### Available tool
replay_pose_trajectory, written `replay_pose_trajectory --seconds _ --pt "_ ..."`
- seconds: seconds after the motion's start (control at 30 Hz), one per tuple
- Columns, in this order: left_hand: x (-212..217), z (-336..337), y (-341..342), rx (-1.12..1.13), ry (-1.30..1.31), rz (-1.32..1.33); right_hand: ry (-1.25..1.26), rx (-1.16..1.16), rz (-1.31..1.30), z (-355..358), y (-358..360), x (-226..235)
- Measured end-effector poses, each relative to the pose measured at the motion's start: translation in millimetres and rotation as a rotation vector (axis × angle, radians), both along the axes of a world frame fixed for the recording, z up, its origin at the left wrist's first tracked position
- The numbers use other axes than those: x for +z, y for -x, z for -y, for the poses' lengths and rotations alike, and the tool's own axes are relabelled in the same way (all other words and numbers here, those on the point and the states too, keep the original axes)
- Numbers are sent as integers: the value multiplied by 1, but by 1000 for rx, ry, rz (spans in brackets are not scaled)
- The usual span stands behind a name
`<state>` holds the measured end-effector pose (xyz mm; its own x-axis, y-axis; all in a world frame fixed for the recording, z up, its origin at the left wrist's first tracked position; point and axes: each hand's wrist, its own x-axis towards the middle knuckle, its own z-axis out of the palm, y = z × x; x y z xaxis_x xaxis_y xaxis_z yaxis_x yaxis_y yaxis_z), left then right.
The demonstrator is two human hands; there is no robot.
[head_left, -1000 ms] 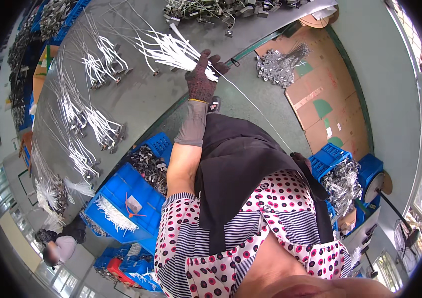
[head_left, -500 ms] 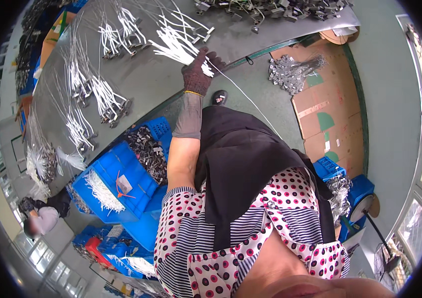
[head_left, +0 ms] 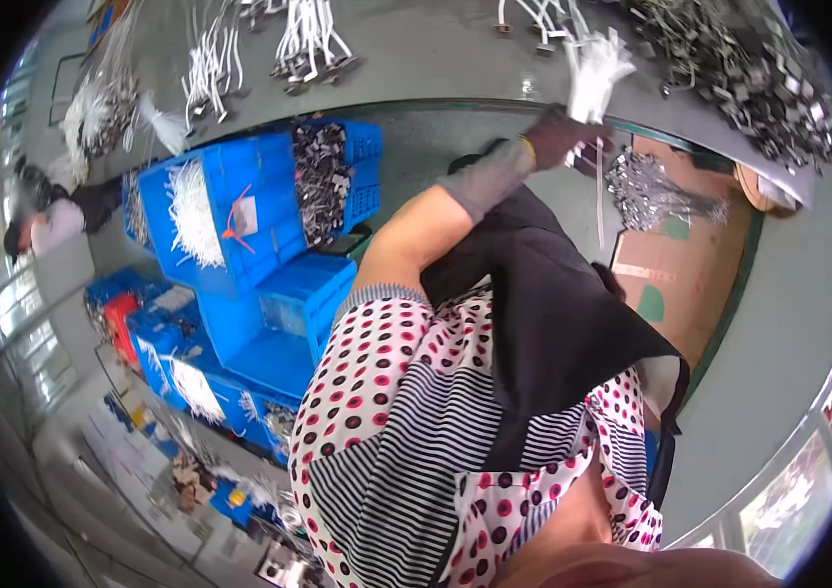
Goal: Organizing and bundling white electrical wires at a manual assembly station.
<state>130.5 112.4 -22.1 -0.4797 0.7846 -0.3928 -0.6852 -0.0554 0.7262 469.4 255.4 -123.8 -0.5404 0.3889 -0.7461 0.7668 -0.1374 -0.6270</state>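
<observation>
My left hand (head_left: 565,140), in a dark knitted glove, is closed around a bundle of white tubes (head_left: 597,73) at the table's near edge. The tubes fan out above the fist, and one long white strand (head_left: 600,196) hangs below it. Next to the bundle on the table lie white-sleeved wires with small dark ends (head_left: 538,22). My right hand is not visible; a dark shape at the apron's right edge is too unclear to name.
On the grey table (head_left: 416,69) lie wire bundles (head_left: 308,44) and a heap of metal-ended parts (head_left: 769,88). Blue crates (head_left: 264,211) stand at the left. Silvery wired parts (head_left: 646,186) lie on cardboard (head_left: 695,265) on the floor. Another person (head_left: 58,223) is far left.
My left hand has moved right along the table edge with the white bundle, which now points more upright. The whole view has shifted as my body turned.
</observation>
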Motion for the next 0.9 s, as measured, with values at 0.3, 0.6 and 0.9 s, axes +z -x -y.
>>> replay_pose_trajectory --seconds 0.3,0.6,0.9 --pt "38 -34 -4 120 -131 142 -329 84 -387 14 149 102" --pt "53 -26 29 497 197 -38 267 66 -477 36 152 135" --pt "47 -33 87 381 178 -332 124 -163 -551 6 201 107"
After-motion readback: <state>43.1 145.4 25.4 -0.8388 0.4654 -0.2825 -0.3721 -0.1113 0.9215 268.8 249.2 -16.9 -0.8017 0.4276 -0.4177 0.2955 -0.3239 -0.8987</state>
